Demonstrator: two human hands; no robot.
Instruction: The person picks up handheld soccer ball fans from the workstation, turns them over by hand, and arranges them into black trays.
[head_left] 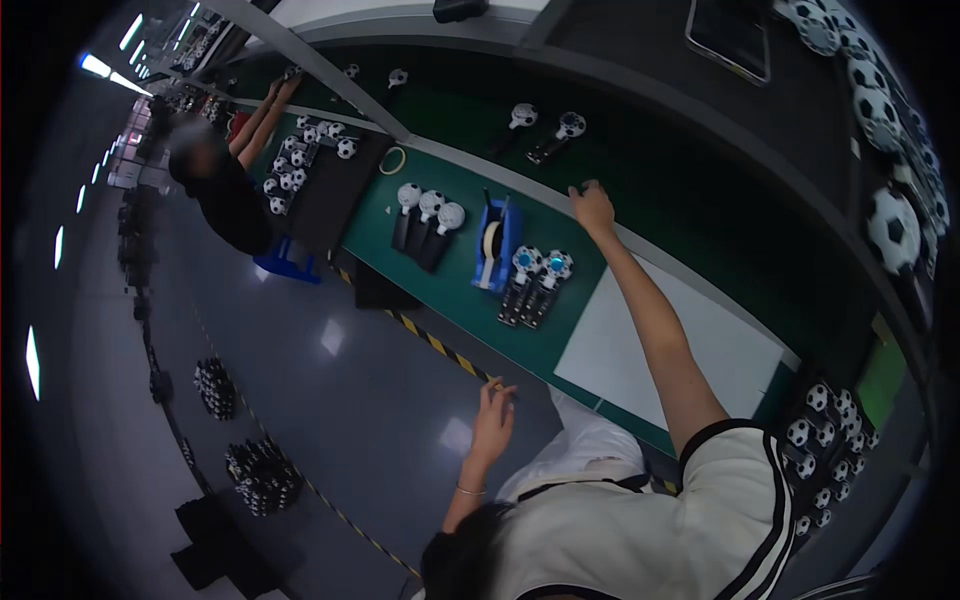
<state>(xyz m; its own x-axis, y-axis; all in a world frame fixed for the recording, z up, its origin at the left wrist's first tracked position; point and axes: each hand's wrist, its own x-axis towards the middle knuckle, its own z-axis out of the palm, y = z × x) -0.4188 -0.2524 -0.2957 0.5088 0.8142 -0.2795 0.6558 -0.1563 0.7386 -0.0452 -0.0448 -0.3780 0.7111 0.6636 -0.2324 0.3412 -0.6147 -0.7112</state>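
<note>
Speaker A: Where are the hands positioned?

Speaker B: The right hand is extended to the upper centre of the frame, at the pale metal rail beside the dark green surface. Its fingers are partly opened and slightly bent; no object is seen to be gripped. Contact with the rail cannot be determined. The left hand is held at the lower centre, in front of the tabletop, with fingers loosely bent and nothing visibly held.

Speaker A: Where are the units located?

Speaker B: Two black-and-white, football-patterned round-headed units with dark handles are laid on the dark green surface, upper centre, near the right hand. Two similar units with blue-centred heads are placed side by side on the green tabletop, at centre. Three whitish-headed units with black handles are grouped farther left.

Speaker A: What else is placed there?

Speaker B: A blue tape dispenser with a pale roll is stood between those two groups. A white rectangular sheet is laid right of centre, beneath the right forearm.
</note>
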